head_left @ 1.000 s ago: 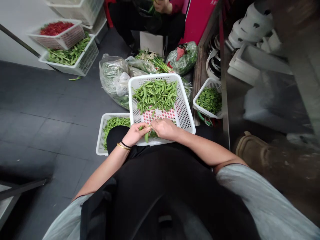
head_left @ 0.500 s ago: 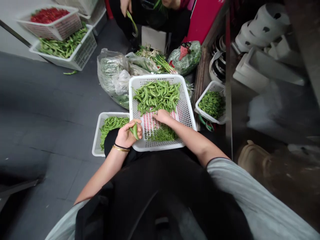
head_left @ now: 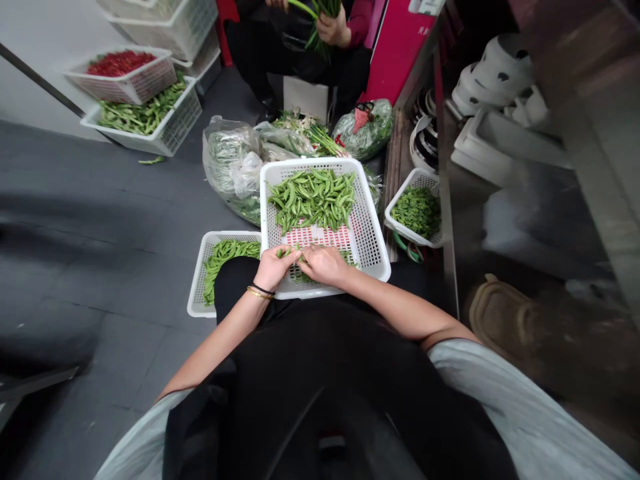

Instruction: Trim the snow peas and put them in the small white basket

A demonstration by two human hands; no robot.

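A white perforated basket [head_left: 373, 233] rests across my lap. In its far half lies a heap of green pea pods [head_left: 315, 197]; trimmings [head_left: 303, 275] lie in the near part, partly covered by my hands. My left hand [head_left: 275, 267] is closed on pea pods at the basket's near left. Meeting it from the right, my right hand [head_left: 323, 263] has its fingers pinched at the tip of a pod. How much of that pod is between the right fingers is hidden. A second white basket [head_left: 196, 283] with more pods stands on the floor to the left, beside my knee.
Opposite, a person [head_left: 300, 57] holds long green stalks. Bagged greens [head_left: 233, 160] lie beyond my basket. A basket of leafy greens [head_left: 417, 210] stands right, by a metal-edged shelf [head_left: 447, 267]. Stacked baskets [head_left: 170, 127] with red and green vegetables are at far left.
My right hand has come back from the pod heap to meet my left hand over the near part of the basket. The person opposite has raised the stalks.
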